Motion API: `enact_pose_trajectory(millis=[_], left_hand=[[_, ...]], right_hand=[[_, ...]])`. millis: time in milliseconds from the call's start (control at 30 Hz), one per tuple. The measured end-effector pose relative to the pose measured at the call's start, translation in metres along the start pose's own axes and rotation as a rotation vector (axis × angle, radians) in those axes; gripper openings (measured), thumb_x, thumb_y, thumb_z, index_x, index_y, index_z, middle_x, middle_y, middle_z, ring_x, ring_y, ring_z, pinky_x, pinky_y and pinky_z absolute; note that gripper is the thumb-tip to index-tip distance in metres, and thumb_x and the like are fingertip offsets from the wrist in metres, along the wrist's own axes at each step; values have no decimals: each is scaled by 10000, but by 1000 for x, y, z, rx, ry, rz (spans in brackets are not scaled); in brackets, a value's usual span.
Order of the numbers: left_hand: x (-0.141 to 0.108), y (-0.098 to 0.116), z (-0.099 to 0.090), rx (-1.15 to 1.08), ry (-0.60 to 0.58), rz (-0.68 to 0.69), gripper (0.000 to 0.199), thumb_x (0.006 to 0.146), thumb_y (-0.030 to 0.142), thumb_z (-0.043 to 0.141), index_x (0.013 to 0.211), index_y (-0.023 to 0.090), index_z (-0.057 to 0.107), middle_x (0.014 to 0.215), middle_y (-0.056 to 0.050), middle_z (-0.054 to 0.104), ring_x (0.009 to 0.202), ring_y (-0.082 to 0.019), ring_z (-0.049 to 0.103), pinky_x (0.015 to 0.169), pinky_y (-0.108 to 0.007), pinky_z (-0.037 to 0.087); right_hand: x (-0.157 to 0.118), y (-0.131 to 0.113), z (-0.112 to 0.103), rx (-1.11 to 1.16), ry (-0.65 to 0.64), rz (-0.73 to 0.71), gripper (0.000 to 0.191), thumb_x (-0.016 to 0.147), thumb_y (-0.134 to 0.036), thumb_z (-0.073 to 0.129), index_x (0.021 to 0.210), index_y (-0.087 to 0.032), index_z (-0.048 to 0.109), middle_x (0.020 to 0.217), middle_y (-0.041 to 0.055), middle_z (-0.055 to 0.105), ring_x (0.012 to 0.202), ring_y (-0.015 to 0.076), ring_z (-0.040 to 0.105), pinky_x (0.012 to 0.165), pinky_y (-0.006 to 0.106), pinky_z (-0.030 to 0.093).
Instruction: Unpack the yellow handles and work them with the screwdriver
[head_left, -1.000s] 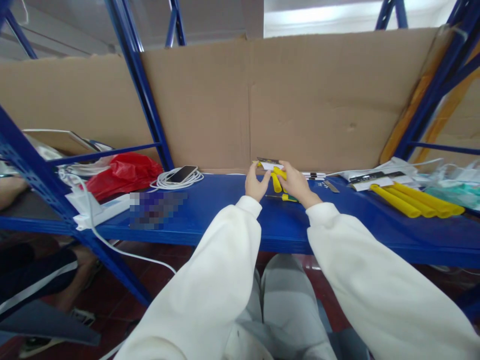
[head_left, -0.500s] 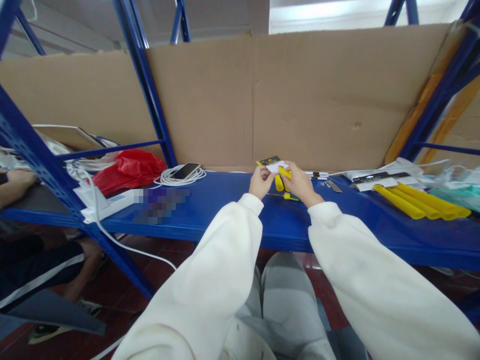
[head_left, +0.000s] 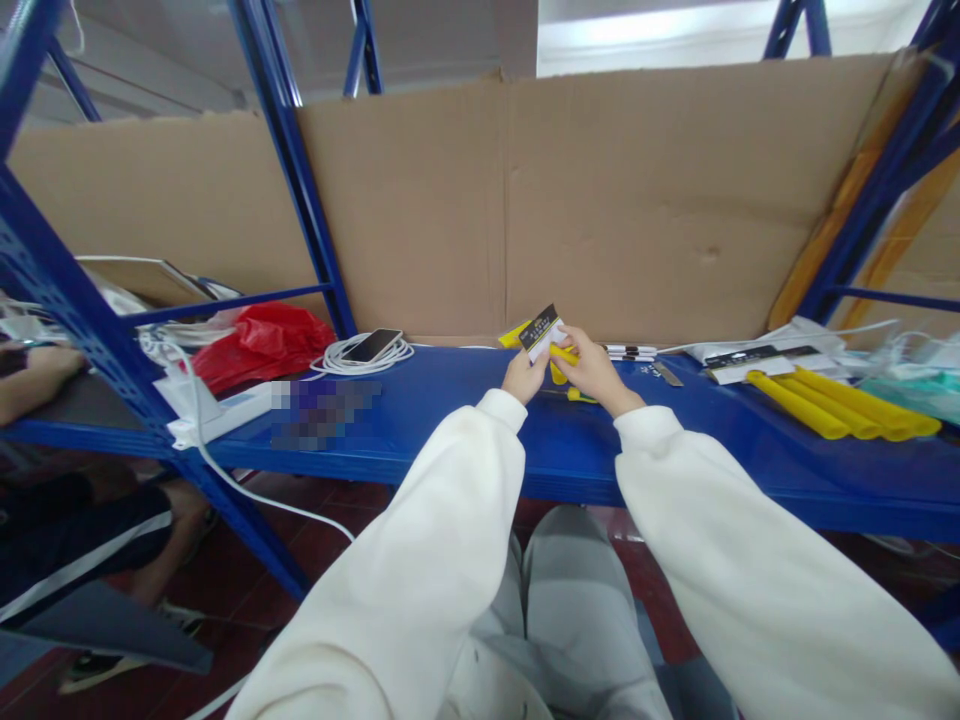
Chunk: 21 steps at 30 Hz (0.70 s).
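Both my hands are together above the middle of the blue shelf. My left hand [head_left: 525, 377] is closed on a small black-and-white card [head_left: 541, 332], which is tilted up. A yellow strip [head_left: 514, 335] sticks out behind the card to the left. In my right hand [head_left: 595, 370], closed fingers pinch a yellow piece [head_left: 562, 355] at the card's lower right; its exact kind is partly hidden. Below my hands lies a screwdriver [head_left: 582, 395] with a yellow and dark handle, its thin shaft pointing left.
Several yellow tubes [head_left: 840, 405] with black-and-white labels lie at the right. White-and-black pens [head_left: 630, 352] and a metal blade [head_left: 667, 374] are behind my right hand. Leftward are a phone [head_left: 375, 345] on a coiled white cable [head_left: 337, 362], a red bag [head_left: 262, 345] and another person's arm [head_left: 45, 375].
The card has turned, its black end now pointing up and right, and more of its face shows. The yellow strip now shows behind it on the left. Both hands stay close together.
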<state>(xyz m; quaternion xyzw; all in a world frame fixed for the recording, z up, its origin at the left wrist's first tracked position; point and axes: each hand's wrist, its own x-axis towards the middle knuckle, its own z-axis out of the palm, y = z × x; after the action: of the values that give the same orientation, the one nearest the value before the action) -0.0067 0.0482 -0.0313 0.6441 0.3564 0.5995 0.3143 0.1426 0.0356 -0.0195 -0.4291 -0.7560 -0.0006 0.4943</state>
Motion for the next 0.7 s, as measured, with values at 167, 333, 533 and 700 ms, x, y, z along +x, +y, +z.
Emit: enact_pose_trajectory(millis=[167, 333, 533, 700], left_hand=[[2, 2, -3, -63, 105, -53, 176, 814, 236, 681, 952, 160, 759, 1125, -114, 775, 1206, -300, 664, 1081, -425, 470], [3, 8, -5, -215, 249, -138, 76, 727, 135, 710, 792, 165, 736, 918, -76, 800, 1068, -289, 721, 1029, -429, 516], [3, 17, -7, -325, 340, -246, 79, 695, 90, 715, 733, 156, 693, 860, -81, 780, 1055, -289, 714, 1014, -442, 517], [2, 18, -8, -312, 384, -272, 104, 691, 129, 739, 740, 169, 656, 825, -53, 756, 1019, -264, 709, 992, -417, 519]], right_hand=[[5, -3, 1, 422, 46, 386, 505, 783, -275, 676, 1272, -195, 581, 881, 54, 752, 826, 221, 715, 839, 409, 581], [3, -19, -3, 713, -133, 647, 341, 741, -232, 754, 1058, -206, 630, 773, 12, 729, 605, 164, 671, 593, 303, 578], [2, -23, -8, 823, -21, 676, 205, 722, -172, 773, 836, -204, 605, 724, -4, 696, 580, 134, 646, 501, 224, 521], [2, -26, -14, 910, 10, 702, 112, 749, -162, 721, 731, -189, 613, 676, 5, 671, 542, 115, 603, 459, 198, 484]])
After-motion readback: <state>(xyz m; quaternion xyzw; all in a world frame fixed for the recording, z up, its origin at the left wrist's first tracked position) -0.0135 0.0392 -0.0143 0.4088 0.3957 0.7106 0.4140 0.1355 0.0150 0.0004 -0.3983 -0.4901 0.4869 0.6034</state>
